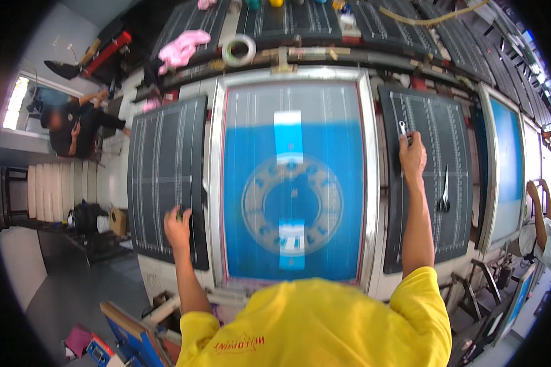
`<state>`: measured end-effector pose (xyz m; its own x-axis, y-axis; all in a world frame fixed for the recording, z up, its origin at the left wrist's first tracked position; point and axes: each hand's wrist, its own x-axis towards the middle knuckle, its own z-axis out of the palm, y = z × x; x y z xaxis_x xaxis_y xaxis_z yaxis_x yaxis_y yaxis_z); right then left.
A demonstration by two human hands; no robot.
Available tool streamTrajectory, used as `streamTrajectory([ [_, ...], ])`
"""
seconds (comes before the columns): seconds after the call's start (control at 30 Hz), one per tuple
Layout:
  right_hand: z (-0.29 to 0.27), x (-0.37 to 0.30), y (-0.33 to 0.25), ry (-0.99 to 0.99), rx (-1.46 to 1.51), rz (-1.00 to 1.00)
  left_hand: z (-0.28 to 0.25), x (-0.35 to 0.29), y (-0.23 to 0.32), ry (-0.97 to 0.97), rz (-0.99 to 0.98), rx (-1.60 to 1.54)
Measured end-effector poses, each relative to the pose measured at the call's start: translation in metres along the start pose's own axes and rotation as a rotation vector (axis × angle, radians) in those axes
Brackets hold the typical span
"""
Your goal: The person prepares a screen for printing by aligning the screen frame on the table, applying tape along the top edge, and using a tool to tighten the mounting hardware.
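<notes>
My right hand (413,154) is closed around a metal wrench (402,128), whose ring end points away from me. This hand is over the black printing board (453,140) on the right. A pair of scissors (445,192) with dark handles lies on that board, right of my forearm. Over the near part of the left black printing board (159,165), my left hand (177,227) has its fingers curled around something small and dark that I cannot make out. Between my hands lies a screen-printing frame (368,183) with a silver rim, a blue coated mesh and a round pattern.
Farther back, a roll of tape (239,50) and a pink cloth (183,48) lie along the rail and boards. Another blue screen frame (487,165) stands tilted at right, beside a co-worker's arms (539,211). A person (73,125) sits at far left.
</notes>
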<state>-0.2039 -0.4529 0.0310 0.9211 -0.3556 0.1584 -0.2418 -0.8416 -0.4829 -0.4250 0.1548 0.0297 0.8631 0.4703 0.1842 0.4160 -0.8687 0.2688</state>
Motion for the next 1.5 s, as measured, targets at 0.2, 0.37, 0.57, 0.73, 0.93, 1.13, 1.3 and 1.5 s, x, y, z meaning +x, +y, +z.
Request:
streamTrajectory([
  [0.2, -0.043, -0.136, 0.072, 0.037, -0.138, -0.075, 0.011, -0.022, -0.005, 0.055, 0.051, 0.221],
  [0.37, -0.06, -0.161, 0.094, 0.121, -0.219, -0.087, 0.018, -0.023, -0.008, 0.052, 0.035, 0.283],
  [0.57, -0.067, -0.181, 0.034, -0.033, 0.023, -0.095, 0.002, -0.028, 0.008, 0.301, 0.022, 0.266],
  [0.73, -0.048, -0.242, 0.0, -0.298, 0.271, 0.109, -0.006, -0.072, 0.04, -0.144, 0.172, -0.342],
  [0.93, -0.032, -0.239, -0.006, -0.31, 0.348, 0.249, 0.024, -0.09, 0.044, -0.073, 0.048, -0.338],
  [1.13, -0.006, -0.245, 0.012, -0.159, 0.401, 0.212, 0.037, -0.082, 0.041, -0.102, -0.012, -0.408],
  [1.3, -0.015, -0.225, -0.009, -0.225, 0.394, 0.235, 0.038, -0.062, 0.033, -0.196, -0.128, -0.575],
  [1.5, -0.022, -0.22, 0.0, -0.131, 0.35, 0.238, 0.04, -0.06, 0.042, -0.196, -0.125, -0.558],
])
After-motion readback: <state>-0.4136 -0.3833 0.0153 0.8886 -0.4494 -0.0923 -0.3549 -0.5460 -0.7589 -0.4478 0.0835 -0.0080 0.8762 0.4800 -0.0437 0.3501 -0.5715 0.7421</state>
